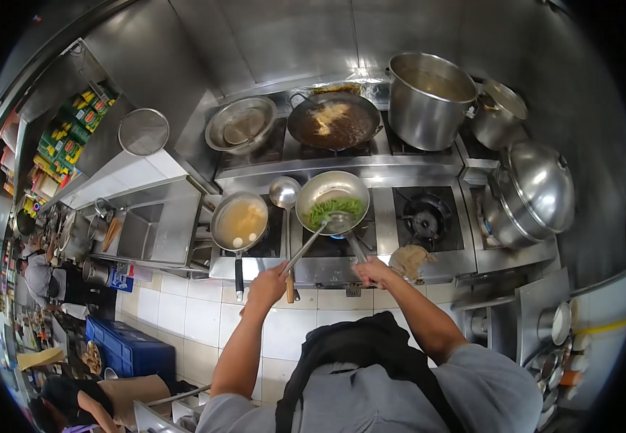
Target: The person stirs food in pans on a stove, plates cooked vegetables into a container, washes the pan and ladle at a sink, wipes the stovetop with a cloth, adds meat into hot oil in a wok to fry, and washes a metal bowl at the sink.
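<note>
Green vegetables (333, 209) lie in a round metal pan (324, 185) over a blue flame on the front burner. My left hand (266, 287) is closed round the handle of a ladle (305, 249), whose bowl rests among the vegetables. The pan's handle (357, 247) is gripped by my right hand (374, 271). Just left of the pan lies another ladle (285, 193) with a wooden handle end. Further left, a black-handled pan (239, 221) holds yellowish liquid with pale round pieces.
Behind stand a wok of dark oil (334, 120), a tall pot (430, 101) and a metal bowl (241, 125). A crumpled cloth (412, 261) lies at the stove's front edge, near a bare burner (425, 219). Other people (42, 281) are at the left, beyond a blue crate (131, 348).
</note>
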`<act>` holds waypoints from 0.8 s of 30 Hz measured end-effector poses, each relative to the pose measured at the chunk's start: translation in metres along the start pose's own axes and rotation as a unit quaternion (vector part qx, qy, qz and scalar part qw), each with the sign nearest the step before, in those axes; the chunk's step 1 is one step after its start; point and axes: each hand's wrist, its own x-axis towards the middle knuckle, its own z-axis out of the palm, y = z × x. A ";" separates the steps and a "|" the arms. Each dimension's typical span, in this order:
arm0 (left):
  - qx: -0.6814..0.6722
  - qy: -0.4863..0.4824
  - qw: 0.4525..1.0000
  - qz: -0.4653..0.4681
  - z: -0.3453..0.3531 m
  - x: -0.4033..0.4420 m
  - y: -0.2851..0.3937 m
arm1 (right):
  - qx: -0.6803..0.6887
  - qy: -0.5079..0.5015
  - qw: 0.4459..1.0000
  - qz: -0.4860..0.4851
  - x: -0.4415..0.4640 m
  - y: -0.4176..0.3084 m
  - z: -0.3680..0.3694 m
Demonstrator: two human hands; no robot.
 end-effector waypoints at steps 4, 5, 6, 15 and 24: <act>0.004 0.030 0.999 -0.042 -0.011 0.007 0.015 | -0.098 0.048 0.993 -0.034 -0.048 0.008 0.021; -0.003 0.033 0.999 -0.026 -0.012 -0.005 0.007 | -0.038 0.018 0.998 -0.035 -0.040 0.046 0.011; -0.008 0.034 0.999 -0.009 -0.015 -0.019 0.000 | 0.024 -0.011 0.999 -0.035 -0.028 0.080 -0.002; -0.038 0.019 0.999 -0.016 0.019 -0.042 -0.026 | 0.083 -0.020 0.996 0.025 -0.005 0.067 -0.002; -0.027 -0.048 0.998 -0.031 0.070 -0.031 -0.012 | 0.050 0.037 0.995 0.080 0.002 0.073 -0.008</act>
